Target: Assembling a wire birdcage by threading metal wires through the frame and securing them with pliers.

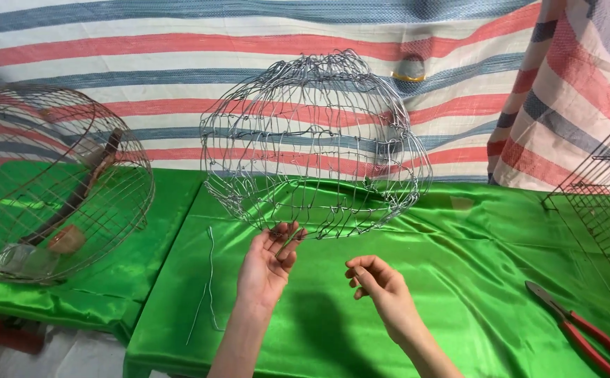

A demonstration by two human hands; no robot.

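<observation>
While both forearms reached up from the near edge, the right hand (pixel 382 283) hung free above the green satin cloth (pixel 459 280) on the desk, its fingers loosely curled and holding nothing. Just beyond, the left hand (pixel 268 262) had its fingers pinched on the lower rim of the domed wire basket frame (pixel 315 143), which stood tilted on the cloth. Loose wire lengths (pixel 210 273) lay left of that hand; red-handled pliers (pixel 585 329) lay well to the right. Farther left sat a rusty round wire cage (pixel 53 178), and a striped tarpaulin (pixel 179 49) hung behind.
</observation>
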